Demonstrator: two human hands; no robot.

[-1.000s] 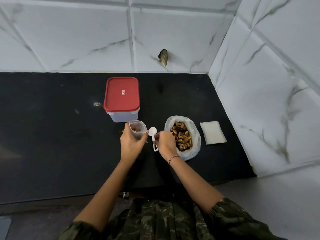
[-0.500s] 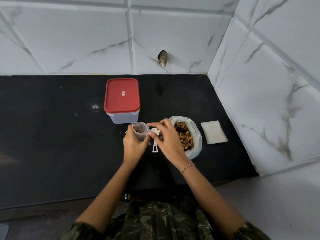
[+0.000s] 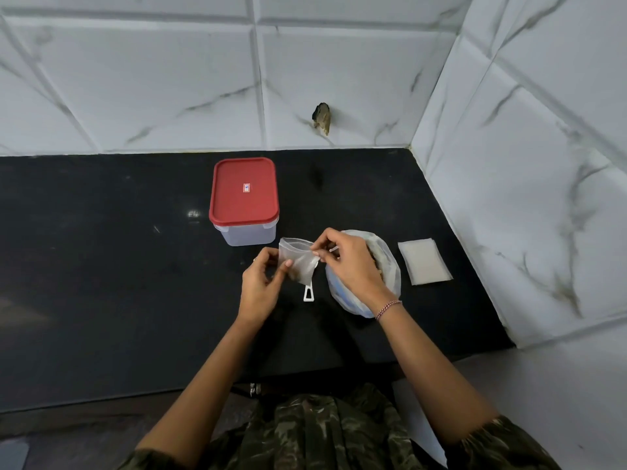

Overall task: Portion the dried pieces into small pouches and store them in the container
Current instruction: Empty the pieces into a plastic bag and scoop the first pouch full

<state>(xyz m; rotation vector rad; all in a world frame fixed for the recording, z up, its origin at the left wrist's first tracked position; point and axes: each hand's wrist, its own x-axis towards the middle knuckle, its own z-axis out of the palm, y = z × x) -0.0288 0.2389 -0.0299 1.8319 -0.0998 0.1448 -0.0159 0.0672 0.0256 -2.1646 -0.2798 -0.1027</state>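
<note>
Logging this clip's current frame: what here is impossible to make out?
Head view:
- spoon: only the handle end shows; the pouch hides its bowl.
- dried pieces in the bag: mostly behind the right hand.
- container: contents hidden under its red lid.
- pouch top: too small to tell whether sealed.
</note>
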